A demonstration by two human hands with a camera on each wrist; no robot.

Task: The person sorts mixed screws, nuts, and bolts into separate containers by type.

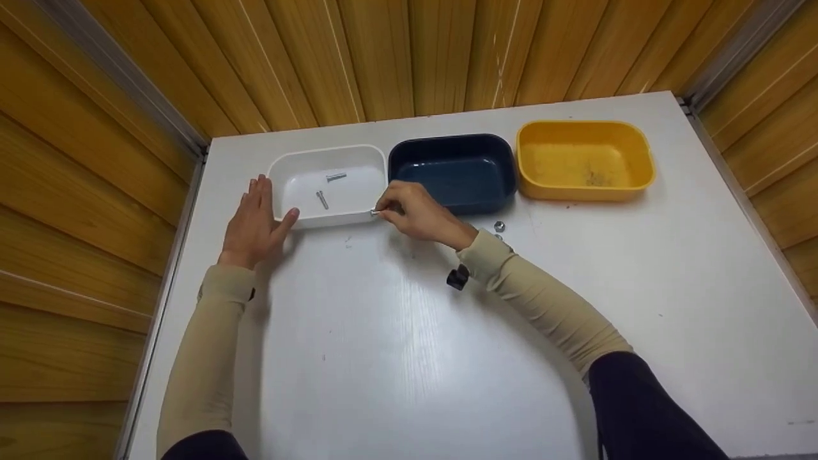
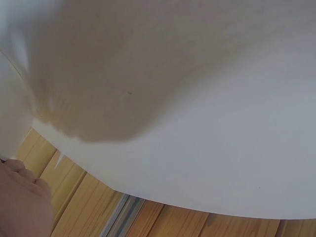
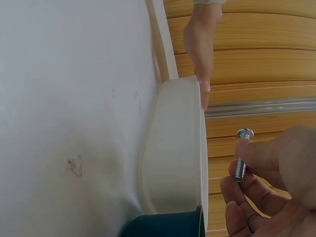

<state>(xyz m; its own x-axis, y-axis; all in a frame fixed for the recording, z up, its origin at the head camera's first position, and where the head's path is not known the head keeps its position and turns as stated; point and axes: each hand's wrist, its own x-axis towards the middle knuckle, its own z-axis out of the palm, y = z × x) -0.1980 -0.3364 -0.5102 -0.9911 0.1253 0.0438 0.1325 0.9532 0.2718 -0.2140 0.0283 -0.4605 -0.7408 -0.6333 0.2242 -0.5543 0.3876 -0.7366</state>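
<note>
My left hand [image 1: 251, 223] is at the left end of a white plastic bin [image 1: 326, 221], fingers straight along its outer side and thumb spread at the front corner. Between thumb and fingers, my right hand [image 1: 418, 211] pinches a silver bolt [image 3: 240, 170], its head and threaded end both showing in the right wrist view. That hand is over the bin's front right corner. Two more bolts lie on the floor of the white bin: one bolt [image 1: 336, 177] towards the back, another bolt [image 1: 322, 199] nearer the front.
A dark blue bin [image 1: 454, 176] stands against the white one's right side, and a yellow bin [image 1: 585, 193] follows further right. In front of the blue bin, a hex nut [image 1: 500, 226] lies on the white table [image 1: 358, 345], a second partly behind the right sleeve. Wood-look panels surround the table.
</note>
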